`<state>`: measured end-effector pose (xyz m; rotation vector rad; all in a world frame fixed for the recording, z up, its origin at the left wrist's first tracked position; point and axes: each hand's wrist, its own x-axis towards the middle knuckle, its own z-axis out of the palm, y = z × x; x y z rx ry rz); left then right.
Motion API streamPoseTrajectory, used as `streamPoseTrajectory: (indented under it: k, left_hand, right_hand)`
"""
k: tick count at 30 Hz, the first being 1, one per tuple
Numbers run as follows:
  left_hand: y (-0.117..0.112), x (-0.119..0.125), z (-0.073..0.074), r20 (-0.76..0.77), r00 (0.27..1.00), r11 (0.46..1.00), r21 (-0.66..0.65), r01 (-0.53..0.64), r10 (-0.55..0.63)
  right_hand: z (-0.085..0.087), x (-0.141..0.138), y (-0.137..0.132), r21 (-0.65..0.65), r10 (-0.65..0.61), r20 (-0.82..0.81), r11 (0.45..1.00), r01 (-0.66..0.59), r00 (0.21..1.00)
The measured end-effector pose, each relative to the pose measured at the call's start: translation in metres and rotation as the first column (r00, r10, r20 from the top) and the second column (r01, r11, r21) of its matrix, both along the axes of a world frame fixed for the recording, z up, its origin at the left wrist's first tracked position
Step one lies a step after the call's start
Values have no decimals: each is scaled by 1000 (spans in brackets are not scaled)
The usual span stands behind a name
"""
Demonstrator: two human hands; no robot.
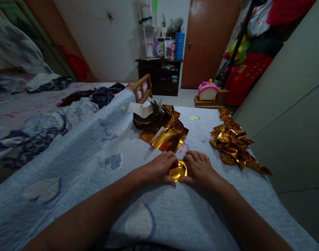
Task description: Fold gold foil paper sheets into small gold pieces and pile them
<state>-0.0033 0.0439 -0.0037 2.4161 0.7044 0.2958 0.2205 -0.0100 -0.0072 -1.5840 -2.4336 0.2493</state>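
A small sheet of gold foil paper [178, 171] lies on the pale blue quilt [101, 181] right in front of me. My left hand [160, 167] presses on its left side, fingers curled down with the thumb pinching the lower edge. My right hand [198, 168] covers its right side, fingers laid over it and thumb at the edge. Beyond the hands sits a stack of flat gold foil sheets [167, 134]. To the right lies a pile of folded gold foil pieces [234, 141].
Rumpled bedding and clothes [44, 115] fill the left. A wooden chair back [143, 89] stands past the quilt's far edge. A grey wardrobe wall [292, 115] runs along the right. A dark desk [159, 75], a door and a pink toy [207, 90] are farther off.
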Motion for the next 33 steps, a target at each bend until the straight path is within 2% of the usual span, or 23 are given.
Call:
streamPoseTrajectory:
  k: [7, 15, 18, 21, 24, 27, 31, 33]
  left_hand:
    - [0, -1, -1, -1, 1000, 1000, -14, 5, -5]
    - [-1, -1, 0, -4, 1000, 1000, -15, -7, 7]
    - [-3, 0, 3, -18, 1000, 1000, -14, -12, 12]
    - [-3, 0, 6, -33, 999, 1000, -7, -16, 16]
    - [-4, 0, 7, -39, 999, 1000, -7, -15, 15]
    - [-4, 0, 6, -28, 1000, 1000, 2, -2, 2]
    - [-5, 0, 6, -40, 999, 1000, 28, 0, 1]
    - [-6, 1, 6, -56, 998, 999, 32, -12, 13]
  right_hand:
    - [2, 12, 5, -166, -27, -2, 986, 26, 1000]
    - [-7, 32, 9, -149, -29, -19, 988, 26, 999]
    - [-2, 38, 8, -185, 0, -32, 983, -6, 999]
    - [10, 40, 6, -194, 23, -56, 980, -34, 998]
    - [26, 34, 3, -129, 37, -118, 990, -52, 992]
    - [37, 18, -1, -27, 89, -272, 995, -100, 958]
    - [34, -7, -5, -175, 171, -322, 956, -236, 931]
    - [27, -14, -6, -182, 189, -312, 950, -254, 931]
